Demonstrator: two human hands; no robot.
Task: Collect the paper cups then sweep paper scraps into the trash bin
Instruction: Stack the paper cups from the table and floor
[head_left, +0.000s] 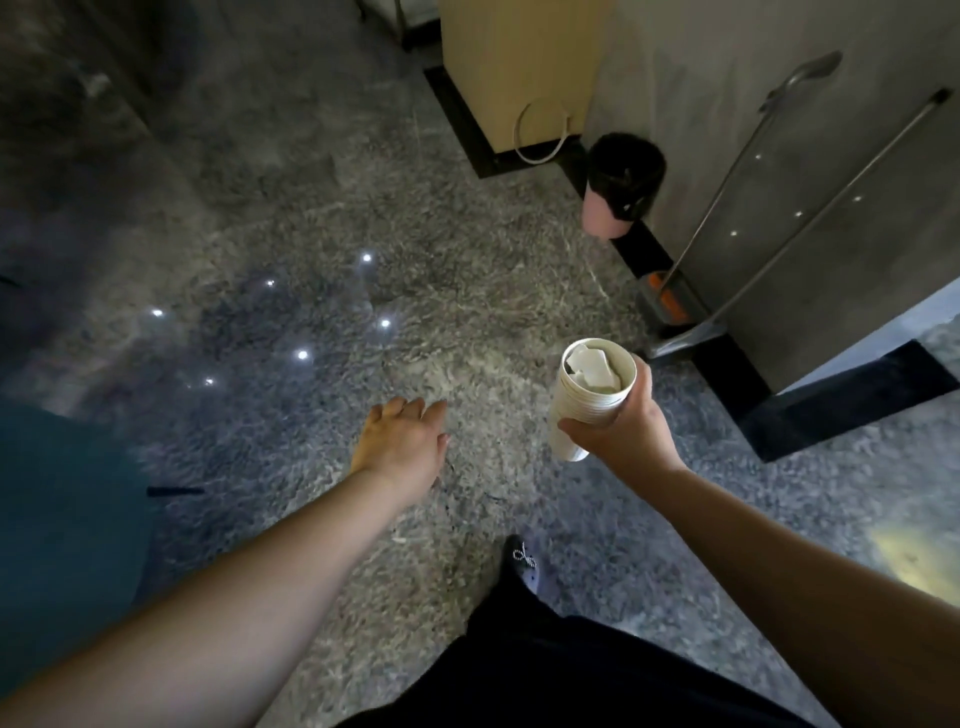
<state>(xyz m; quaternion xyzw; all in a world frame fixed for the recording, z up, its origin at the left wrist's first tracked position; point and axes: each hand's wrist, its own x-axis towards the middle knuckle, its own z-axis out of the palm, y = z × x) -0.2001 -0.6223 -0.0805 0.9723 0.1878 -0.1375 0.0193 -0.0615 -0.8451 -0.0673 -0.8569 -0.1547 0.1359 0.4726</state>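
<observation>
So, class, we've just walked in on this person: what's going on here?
A person is tidying up. Their right hand grips a stack of paper cups with crumpled paper scraps stuffed in the top one. The left hand is open and holds nothing, stretched out over the speckled floor. Ahead, a pink trash bin with a black liner stands by the wall, and a broom and dustpan lean nearby, not yet touched.

No readable text, label, brand, number or sign anywhere: none on the stacked paper cups (587, 400), none on the pink trash bin (608, 208), none on the wall.
</observation>
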